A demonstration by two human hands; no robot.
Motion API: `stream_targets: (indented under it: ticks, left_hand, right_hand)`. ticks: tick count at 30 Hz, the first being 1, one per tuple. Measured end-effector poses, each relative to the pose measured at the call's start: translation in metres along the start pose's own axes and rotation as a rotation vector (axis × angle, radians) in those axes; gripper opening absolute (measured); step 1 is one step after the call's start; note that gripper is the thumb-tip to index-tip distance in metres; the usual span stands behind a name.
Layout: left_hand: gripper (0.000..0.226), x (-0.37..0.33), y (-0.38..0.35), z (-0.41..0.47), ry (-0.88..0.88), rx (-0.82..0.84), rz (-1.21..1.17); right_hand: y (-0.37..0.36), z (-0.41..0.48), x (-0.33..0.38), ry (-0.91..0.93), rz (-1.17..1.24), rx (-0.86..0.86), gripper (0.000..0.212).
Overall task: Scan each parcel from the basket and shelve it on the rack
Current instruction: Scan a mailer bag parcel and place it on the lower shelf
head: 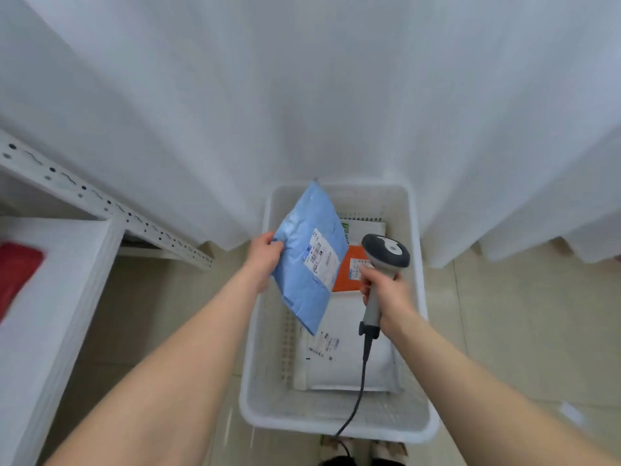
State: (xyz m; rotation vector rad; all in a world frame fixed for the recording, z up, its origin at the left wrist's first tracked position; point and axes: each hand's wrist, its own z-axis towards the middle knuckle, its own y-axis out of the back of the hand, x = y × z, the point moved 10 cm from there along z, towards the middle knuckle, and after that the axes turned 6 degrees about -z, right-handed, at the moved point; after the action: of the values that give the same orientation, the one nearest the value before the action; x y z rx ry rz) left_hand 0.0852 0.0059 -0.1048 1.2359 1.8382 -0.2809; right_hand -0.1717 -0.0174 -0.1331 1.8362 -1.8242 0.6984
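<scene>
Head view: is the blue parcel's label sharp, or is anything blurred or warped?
In the head view the label on the blue parcel is too soft to read; the red item on the rack is blurred; the frame edges bow; light is even, no glare.

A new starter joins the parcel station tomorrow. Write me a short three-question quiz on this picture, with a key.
1. True or false: the blue parcel lies flat in the basket.
2. What does the right hand grip? A) a roll of tape B) the scanner C) a phone
3. Fill in: the parcel lying on the rack is ____ in colour.

Key
1. False: the left hand holds it up above the basket.
2. B.
3. Red: the red parcel is at the left edge of the view.
</scene>
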Motion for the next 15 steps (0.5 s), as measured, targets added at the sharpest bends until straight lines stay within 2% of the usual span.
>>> stream_targets:
  ticks: [5, 10, 15]
  left_hand:
    - [0.037, -0.09, 0.034, -0.081, -0.002, 0.052, -0.044]
    - [0.036, -0.155, 0.072, -0.159, 0.008, 0.092, -0.098]
    - [0.03, -0.176, 0.103, -0.246, 0.0, 0.134, -0.074]
  right_hand:
    - [0.007, -0.093, 0.076, 0.112, 0.009, -0.034, 0.022]
    - [0.008, -0.171, 0.135, 0.208, 0.101, 0.036, 0.035]
    - [0.003, -0.245, 0.144, 0.171, 0.083, 0.217, 0.021]
